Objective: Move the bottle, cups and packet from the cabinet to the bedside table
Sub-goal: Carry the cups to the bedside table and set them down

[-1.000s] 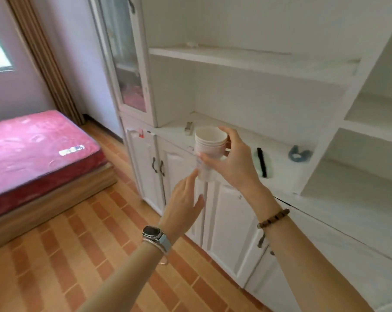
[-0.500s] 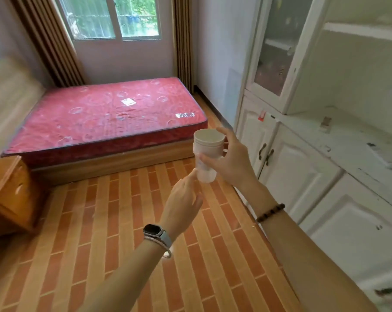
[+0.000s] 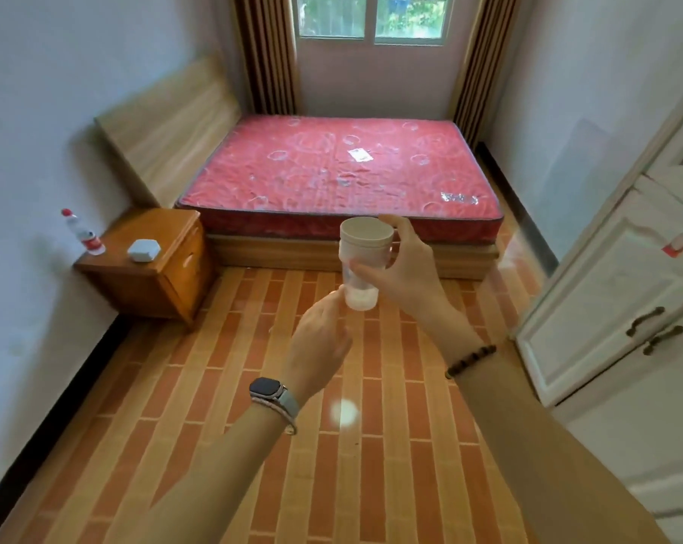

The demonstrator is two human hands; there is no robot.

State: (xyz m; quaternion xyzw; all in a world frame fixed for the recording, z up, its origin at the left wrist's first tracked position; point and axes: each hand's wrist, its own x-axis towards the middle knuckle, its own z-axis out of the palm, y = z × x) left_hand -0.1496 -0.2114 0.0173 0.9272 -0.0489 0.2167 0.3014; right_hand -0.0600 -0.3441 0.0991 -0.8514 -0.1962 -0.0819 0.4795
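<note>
The stack of paper cups (image 3: 365,261) is being held over the floor (image 3: 222,386) by the right hand (image 3: 406,268), fingers clamped round it. The left hand (image 3: 320,343), loosely curled below, is gripping nothing. With the water bottle (image 3: 81,233) and white packet (image 3: 144,250) already on the bedside table (image 3: 163,229), a set-down beside them is seemingly being called for.

One bottle (image 3: 83,235) and one white packet (image 3: 143,250) on one counter (image 3: 167,229). One stack of cups (image 3: 365,249), number in it unclear. One bed (image 3: 332,170), one window (image 3: 371,13), two curtains (image 3: 267,53). One watch (image 3: 267,386), one bead bracelet (image 3: 469,361). Two handles (image 3: 646,325) on one cabinet (image 3: 606,276).
</note>
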